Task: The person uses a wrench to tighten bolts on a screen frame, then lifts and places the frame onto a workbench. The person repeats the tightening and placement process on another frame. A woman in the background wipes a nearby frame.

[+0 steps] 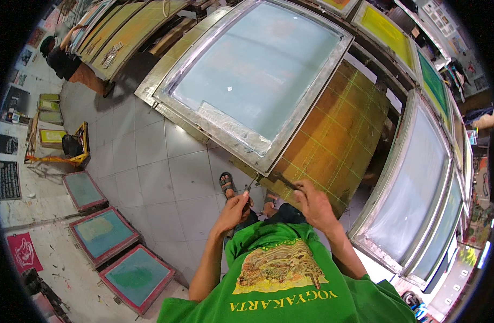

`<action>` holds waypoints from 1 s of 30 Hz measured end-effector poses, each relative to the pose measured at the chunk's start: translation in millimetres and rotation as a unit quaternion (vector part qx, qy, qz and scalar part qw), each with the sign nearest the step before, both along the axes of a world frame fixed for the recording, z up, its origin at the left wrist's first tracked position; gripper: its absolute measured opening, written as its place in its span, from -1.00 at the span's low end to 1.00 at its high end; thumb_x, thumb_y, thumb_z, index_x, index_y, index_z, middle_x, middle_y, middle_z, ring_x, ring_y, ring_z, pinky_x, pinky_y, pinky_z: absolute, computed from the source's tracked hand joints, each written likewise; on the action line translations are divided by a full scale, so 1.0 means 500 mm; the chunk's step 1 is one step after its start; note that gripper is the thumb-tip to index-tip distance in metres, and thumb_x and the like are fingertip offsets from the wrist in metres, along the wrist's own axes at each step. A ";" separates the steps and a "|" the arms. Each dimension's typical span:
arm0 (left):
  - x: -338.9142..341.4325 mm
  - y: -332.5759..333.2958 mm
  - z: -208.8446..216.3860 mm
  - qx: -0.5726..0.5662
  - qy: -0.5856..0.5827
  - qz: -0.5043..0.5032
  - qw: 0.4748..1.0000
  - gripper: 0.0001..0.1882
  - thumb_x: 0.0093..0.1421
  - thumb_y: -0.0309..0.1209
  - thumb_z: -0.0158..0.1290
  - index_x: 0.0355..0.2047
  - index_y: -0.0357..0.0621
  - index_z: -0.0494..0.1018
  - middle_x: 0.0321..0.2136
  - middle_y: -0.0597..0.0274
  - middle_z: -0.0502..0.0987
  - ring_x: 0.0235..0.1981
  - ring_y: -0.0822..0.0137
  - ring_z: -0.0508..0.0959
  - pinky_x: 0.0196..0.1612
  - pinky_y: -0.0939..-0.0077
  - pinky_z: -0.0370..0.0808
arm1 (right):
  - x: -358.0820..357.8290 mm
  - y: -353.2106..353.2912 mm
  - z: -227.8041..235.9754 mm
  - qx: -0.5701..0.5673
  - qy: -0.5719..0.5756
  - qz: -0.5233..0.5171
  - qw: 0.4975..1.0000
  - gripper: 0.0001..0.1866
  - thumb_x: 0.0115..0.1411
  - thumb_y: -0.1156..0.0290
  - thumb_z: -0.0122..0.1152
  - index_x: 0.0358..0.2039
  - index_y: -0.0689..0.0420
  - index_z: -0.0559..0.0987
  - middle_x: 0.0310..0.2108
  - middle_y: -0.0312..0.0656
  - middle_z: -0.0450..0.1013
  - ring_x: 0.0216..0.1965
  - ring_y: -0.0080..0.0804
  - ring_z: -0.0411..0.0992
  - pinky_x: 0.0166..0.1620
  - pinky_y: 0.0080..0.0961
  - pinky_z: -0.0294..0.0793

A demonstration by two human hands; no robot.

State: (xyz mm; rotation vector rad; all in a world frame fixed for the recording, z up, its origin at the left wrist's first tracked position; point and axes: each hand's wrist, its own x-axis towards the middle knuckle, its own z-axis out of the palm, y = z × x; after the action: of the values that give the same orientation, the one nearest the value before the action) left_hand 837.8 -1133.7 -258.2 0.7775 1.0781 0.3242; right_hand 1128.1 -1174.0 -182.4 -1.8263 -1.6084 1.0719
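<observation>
A large silkscreen frame [333, 64] with a metal rim and pale blue mesh slants over the printing table in front of me. Just below its nearest corner, my left hand [235, 211] is closed on a thin metal piece [251, 184], which points up toward that corner; its exact kind is too small to make out. My right hand [314, 205] is closed around the end of a dark narrow metal tool [285, 181], perhaps a wrench. The tool's other end lies by the same corner, over the edge of the yellow-brown table board [333, 137].
More framed screens [411, 180] line the right side. Smaller red-framed screens [136, 277] lean at the lower left, near a yellow metal rack [85, 145]. A person [69, 62] bends over slanted boards [134, 35] at the far left. Tiled floor [150, 172] lies between.
</observation>
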 end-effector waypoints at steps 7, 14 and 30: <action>-0.024 0.043 0.027 0.142 0.114 -0.094 0.979 -0.37 0.59 0.08 -0.12 -0.39 -0.24 0.51 -0.63 0.40 0.30 -0.57 0.50 0.28 -0.46 0.47 0.27 | -0.084 0.053 0.016 -0.014 0.437 -0.180 0.881 -0.81 0.50 0.37 0.20 -0.03 0.22 0.58 -0.24 -0.16 0.65 -0.23 -0.50 0.57 -0.12 -0.35 0.60; -0.027 0.024 -0.008 0.082 0.003 -0.055 0.995 -0.43 0.60 0.10 -0.14 -0.40 -0.08 0.40 -0.58 0.45 0.27 -0.57 0.54 0.24 -0.50 0.53 0.19 | -0.144 0.077 0.035 -0.006 0.202 -0.194 0.960 -0.83 0.30 0.41 0.47 -0.26 0.24 0.69 -0.29 -0.12 0.70 -0.36 -0.43 0.60 -0.25 -0.39 0.58; -0.001 0.011 0.008 0.106 -0.019 -0.026 0.994 -0.41 0.65 0.02 -0.25 0.09 -0.14 0.66 -0.58 0.54 0.37 -0.60 0.61 0.20 -0.51 0.58 0.14 | -0.138 0.052 -0.081 0.286 0.005 -0.038 0.958 -0.83 0.24 0.55 0.46 -0.15 0.19 0.73 -0.28 -0.03 0.70 -0.27 -0.10 0.72 -0.24 -0.29 0.67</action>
State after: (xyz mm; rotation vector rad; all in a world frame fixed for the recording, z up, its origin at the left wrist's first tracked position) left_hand 837.0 -1128.1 -254.0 0.9827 0.9965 0.4121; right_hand 1059.0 -1148.0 -223.1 -1.4691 -1.6114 0.5001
